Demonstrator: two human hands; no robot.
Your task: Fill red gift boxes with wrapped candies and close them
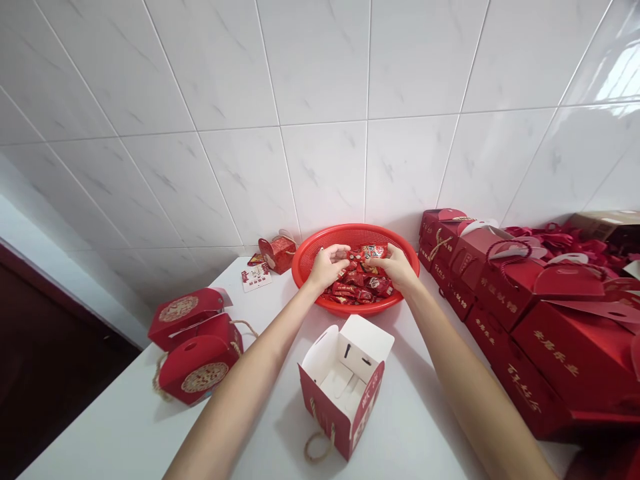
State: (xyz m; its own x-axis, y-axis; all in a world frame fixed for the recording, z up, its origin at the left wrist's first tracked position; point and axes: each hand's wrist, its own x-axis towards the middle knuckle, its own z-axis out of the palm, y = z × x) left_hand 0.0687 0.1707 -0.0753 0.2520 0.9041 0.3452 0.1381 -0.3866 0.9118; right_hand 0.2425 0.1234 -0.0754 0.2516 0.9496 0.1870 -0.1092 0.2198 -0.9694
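Observation:
A red plastic colander basket [306, 241] holds a heap of red wrapped candies [350, 291]. Both of my hands are over it. Between thumb and fingers, my right hand [400, 268] grips a red candy packet [374, 252] with printed lettering. My left hand [327, 265] is curled at the left of the heap, its fingertips closed on a red wrapped candy [356, 256]; part of that candy is hidden. In front of the basket, between my forearms, stands an open red gift box [330, 413] with a white inside and a rope handle. I see nothing inside it.
Closed red gift boxes [200, 367] with rope handles stand on the left of the white table [260, 427]. A small red box [278, 253] and a printed card [257, 277] lie beside the basket. Stacked red boxes [520, 287] line the right side. A tiled wall [325, 167] rises behind.

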